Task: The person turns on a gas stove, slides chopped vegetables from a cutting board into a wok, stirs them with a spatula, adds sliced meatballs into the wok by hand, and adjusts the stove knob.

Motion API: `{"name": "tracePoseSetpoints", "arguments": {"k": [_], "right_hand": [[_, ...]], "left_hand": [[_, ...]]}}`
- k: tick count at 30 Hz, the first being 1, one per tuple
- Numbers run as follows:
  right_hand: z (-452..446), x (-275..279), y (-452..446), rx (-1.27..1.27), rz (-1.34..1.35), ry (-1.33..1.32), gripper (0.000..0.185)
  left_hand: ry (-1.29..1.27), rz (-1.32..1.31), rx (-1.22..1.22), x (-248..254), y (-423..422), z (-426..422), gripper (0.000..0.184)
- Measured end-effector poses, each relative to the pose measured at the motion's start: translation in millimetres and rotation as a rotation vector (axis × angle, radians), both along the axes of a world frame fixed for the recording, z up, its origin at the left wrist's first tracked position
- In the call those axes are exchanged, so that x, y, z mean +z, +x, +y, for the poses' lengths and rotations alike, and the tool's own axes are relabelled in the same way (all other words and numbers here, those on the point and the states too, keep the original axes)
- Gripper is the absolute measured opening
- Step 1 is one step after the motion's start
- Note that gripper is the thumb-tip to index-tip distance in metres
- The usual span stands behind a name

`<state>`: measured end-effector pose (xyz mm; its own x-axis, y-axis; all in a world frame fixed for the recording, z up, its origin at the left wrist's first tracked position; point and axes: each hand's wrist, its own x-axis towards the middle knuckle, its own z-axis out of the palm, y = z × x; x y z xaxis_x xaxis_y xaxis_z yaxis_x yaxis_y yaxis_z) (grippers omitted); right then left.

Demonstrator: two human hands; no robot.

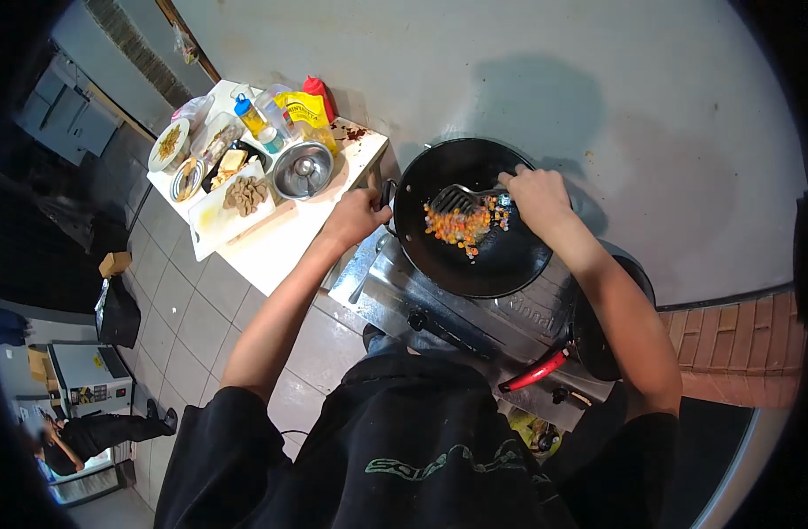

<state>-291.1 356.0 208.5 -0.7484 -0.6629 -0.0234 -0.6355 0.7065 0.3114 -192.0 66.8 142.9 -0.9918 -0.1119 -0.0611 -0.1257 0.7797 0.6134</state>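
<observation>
A black wok (483, 275) sits on the metal gas stove (439, 304). Diced vegetables (457, 231), orange, yellow and pale, lie in a heap inside it. My left hand (360, 216) is closed around the wok's side handle. With my right hand (538, 201), above the wok's right rim, I grip a slotted spatula (455, 199); its dark head rests among the vegetables. Most of the spatula's handle is hidden by that hand.
A second pan (593, 339) with a red handle (538, 370) stands right of the wok. On the white table (265, 260) at left are a steel bowl (300, 169), a cutting board (212, 220) with sliced meat (245, 196), and bottles. Another person (104, 439) stands far left.
</observation>
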Motion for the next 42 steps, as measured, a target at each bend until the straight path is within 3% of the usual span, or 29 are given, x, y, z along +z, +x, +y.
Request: {"name": "tracePoseSetpoints", "arguments": {"k": [6,8,10,16,23,26,31,33,37,42], "right_hand": [[-3.2,-4.6,-12.6,0.047,0.164,-0.107,0.020],[-2.9,-10.7,-9.1,0.057,0.147,-0.108,0.019],[5.9,-3.0,-1.4,0.099,-0.057,-0.097,0.017],[15.2,35.5,5.5,0.101,0.034,-0.091,0.023],[12.7,57.1,21.5,-0.117,-0.010,0.006,0.012],[10.0,57.4,4.9,-0.207,-0.036,0.135,0.016],[2.4,26.7,-7.0,-0.309,-0.186,0.143,0.020],[0.6,25.7,-1.5,-0.324,-0.468,-0.004,0.024],[5.1,43.0,13.6,-0.192,-0.285,-0.179,0.013],[9.0,43.6,-0.9,-0.187,-0.069,-0.074,0.013]], "left_hand": [[-0.013,-0.016,0.025,-1.3,-1.6,0.4,0.034],[-0.027,0.001,0.022,-0.3,-1.0,0.2,0.034],[-0.033,0.013,0.019,0.7,-0.7,0.2,0.034],[-0.059,-0.009,0.035,4.4,-4.0,4.4,0.034],[-0.062,0.005,0.045,6.5,-1.4,5.8,0.034],[-0.082,0.015,0.049,10.1,-0.9,8.7,0.035],[-0.071,0.004,0.056,9.4,0.5,8.9,0.034],[-0.066,0.037,0.051,6.1,-0.2,7.7,0.034],[-0.050,0.040,0.042,3.5,1.5,5.9,0.033],[-0.041,0.040,0.033,4.0,2.3,4.9,0.033]]}}
